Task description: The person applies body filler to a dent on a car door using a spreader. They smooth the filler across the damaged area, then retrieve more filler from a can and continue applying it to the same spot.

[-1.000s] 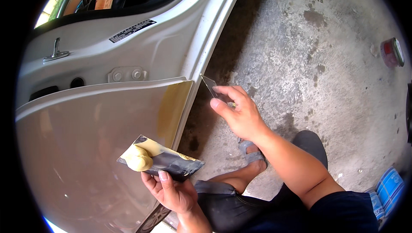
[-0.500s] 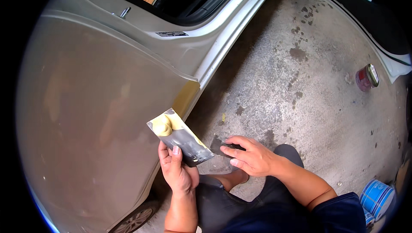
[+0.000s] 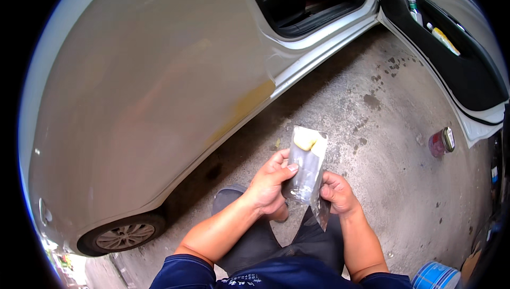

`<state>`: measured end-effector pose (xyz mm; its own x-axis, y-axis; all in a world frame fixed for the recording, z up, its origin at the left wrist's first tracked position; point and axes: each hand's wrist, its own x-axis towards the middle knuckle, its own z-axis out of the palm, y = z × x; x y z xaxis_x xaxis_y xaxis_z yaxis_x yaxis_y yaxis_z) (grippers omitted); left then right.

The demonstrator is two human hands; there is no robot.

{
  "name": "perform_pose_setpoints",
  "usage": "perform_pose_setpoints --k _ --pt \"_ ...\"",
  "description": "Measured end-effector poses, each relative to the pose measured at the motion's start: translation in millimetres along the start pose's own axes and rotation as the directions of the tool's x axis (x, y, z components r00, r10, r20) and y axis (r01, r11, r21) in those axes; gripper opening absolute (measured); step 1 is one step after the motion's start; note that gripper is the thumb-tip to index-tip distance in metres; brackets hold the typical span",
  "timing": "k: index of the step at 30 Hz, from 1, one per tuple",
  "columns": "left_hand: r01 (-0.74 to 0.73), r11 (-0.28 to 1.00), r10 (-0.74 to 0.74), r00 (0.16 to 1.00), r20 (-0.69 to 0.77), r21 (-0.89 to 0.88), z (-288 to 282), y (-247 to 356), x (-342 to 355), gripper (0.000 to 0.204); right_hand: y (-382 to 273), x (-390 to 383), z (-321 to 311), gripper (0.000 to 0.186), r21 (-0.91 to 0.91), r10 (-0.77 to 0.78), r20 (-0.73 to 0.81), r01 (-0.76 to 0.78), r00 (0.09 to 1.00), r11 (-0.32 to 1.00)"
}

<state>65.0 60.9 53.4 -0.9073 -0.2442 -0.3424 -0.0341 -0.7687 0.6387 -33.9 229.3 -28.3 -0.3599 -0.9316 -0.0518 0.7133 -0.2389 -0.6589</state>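
Holding flat plate (image 3: 307, 176) in left hand (image 3: 268, 185), with yellow paste (image 3: 305, 139) at its 12 o'clock end. Pinching thin blade (image 3: 321, 216) in right hand (image 3: 340, 194) by plate's 5 o'clock corner. Working beside car panel (image 3: 143, 76) at 10 o'clock, wheel (image 3: 125, 236) at 8, lidded jar (image 3: 440, 144) at 3.

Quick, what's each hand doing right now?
Left hand: closed, holding the flat gray board with yellow paste on it.
Right hand: closed, holding a thin flat spreader by the board's edge.

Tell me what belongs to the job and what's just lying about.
Likely the job:
board with yellow paste, left hand
thin blade, right hand
car panel, yellowish patch

Apparently lying about:
reddish jar
blue container
bottle and tube in car door
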Motion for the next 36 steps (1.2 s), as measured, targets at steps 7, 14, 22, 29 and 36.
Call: perform_pose_setpoints --k 7,14,22,29,36 --pt "-0.113 0.986 0.104 0.991 0.081 0.124 46 7 -24 0.035 -34 -14 2 0.031 -0.07 -0.157 -0.427 0.14 0.891 0.988" --pt "-0.301 0.953 0.301 0.943 -0.144 0.017 91 58 -90 0.037 -73 -73 111 0.043 -0.297 -0.324 -0.511 0.19 0.796 0.936" --pt "-0.253 0.967 0.235 0.871 -0.431 0.018 144 70 -237 0.033 -111 -123 289 0.051 -0.57 -0.36 0.002 0.296 0.933 0.766" --pt "-0.336 0.941 0.312 0.828 -0.467 0.033 123 112 -312 0.036 -88 -122 379 0.054 -0.895 -0.2 0.073 0.153 0.977 0.419" --pt "-0.427 0.903 0.397 0.803 -0.443 0.036 92 194 -395 0.039 -34 -102 431 0.047 -0.984 -0.017 0.037 0.039 0.999 0.174"
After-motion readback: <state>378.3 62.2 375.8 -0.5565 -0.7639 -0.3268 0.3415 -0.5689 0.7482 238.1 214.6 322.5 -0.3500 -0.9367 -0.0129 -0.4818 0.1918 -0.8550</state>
